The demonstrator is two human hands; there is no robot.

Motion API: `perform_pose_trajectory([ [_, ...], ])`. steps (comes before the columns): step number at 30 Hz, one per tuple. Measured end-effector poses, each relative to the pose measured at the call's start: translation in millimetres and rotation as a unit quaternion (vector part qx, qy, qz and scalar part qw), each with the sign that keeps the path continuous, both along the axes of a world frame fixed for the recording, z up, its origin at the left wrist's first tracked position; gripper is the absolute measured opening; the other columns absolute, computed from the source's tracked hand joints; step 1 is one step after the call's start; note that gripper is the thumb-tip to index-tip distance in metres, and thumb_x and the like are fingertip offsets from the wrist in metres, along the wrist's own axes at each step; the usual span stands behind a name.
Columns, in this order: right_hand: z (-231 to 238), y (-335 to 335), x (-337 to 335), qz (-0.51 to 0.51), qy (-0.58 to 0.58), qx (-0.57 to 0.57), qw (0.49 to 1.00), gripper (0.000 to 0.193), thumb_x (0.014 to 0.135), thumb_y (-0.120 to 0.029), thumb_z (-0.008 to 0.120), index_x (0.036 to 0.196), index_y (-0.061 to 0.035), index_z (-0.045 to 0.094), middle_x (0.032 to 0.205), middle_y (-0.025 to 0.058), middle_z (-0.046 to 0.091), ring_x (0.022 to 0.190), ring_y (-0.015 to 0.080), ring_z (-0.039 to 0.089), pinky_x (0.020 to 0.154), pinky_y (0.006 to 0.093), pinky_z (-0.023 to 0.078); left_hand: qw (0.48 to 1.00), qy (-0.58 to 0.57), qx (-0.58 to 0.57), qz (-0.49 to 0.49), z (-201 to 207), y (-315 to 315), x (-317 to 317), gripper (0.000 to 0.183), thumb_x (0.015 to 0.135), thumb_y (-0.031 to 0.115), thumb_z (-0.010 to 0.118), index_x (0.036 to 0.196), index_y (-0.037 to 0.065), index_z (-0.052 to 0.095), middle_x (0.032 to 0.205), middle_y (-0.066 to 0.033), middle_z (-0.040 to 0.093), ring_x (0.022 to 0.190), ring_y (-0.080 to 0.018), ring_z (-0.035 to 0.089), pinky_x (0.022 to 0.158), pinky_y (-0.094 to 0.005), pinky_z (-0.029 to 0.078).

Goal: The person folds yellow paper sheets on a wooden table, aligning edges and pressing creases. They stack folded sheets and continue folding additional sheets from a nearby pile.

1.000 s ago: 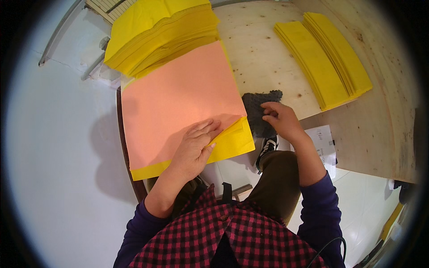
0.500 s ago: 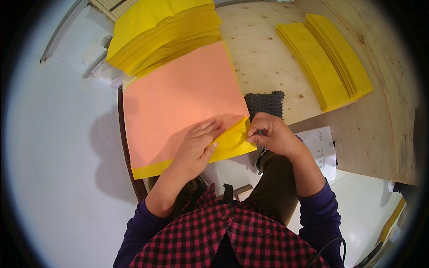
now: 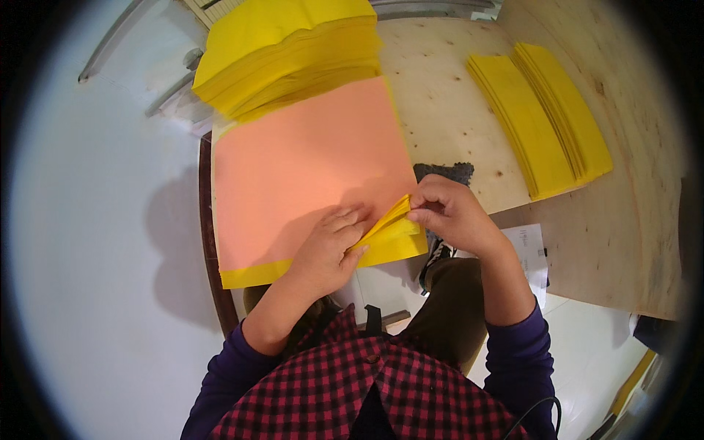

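A large pink sheet lies on top of yellow sheets, whose yellow border shows along the near edge. My left hand rests flat on the pink sheet near that edge, fingers stretched out, with its thumb by a raised fold. At the near right corner my right hand pinches the end of a yellow fold between thumb and forefinger. This fold stands up slantwise between the two hands, over more yellow material. How many layers are in the pinch I cannot tell.
A thick stack of yellow sheets stands behind the pink sheet. Two long yellow folded piles lie on the wooden table at right. A dark grey cloth is beside my right hand. A white paper hangs at the table's edge.
My right hand has lifted the yellow edge into a narrower, steeper fold. My left hand stays on the pink sheet. The whole view has shifted slightly.
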State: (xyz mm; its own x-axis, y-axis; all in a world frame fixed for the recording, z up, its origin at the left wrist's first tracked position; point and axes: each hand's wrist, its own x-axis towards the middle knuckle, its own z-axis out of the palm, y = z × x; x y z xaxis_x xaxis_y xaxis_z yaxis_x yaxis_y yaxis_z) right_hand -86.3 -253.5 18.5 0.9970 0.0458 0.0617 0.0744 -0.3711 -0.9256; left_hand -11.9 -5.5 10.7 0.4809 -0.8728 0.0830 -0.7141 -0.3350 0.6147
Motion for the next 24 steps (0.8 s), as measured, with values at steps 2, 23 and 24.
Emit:
perform_pose_trajectory([
  [2,1.0,-3.5,-6.5,-0.034,0.039,0.055,0.997,0.024,0.078,-0.005,0.075,0.098,-0.0034,0.063,0.096,0.0023,0.056,0.085,0.0153,0.053,0.078,0.0279,0.045,1.000,0.020,-0.004,0.019,-2.0,2.2,0.6,0.038,0.087,0.008,0.060,0.123,-0.003,0.061,0.132,-0.0220,0.057,0.130,-0.0365,0.048,0.110,-0.0455,0.036],
  [23,-33.1,21.2,1.5,-0.086,0.000,0.108,0.990,0.015,0.081,0.010,0.069,0.093,0.0001,0.070,0.092,0.0039,0.070,0.087,0.0096,0.063,0.078,0.0229,0.050,0.976,-0.143,0.044,0.161,-9.7,73.0,-12.8,0.045,0.076,0.005,0.063,0.121,0.001,0.061,0.130,-0.0159,0.059,0.127,-0.0331,0.050,0.111,-0.0457,0.035],
  [24,-33.9,21.6,1.3,-0.089,-0.001,0.118,0.989,0.015,0.081,0.010,0.069,0.093,0.0004,0.069,0.093,0.0045,0.069,0.087,0.0101,0.063,0.079,0.0232,0.050,0.971,-0.147,0.049,0.181,-8.6,90.8,-12.3,0.047,0.074,0.004,0.062,0.121,0.002,0.062,0.130,-0.0158,0.059,0.127,-0.0326,0.050,0.111,-0.0454,0.035],
])
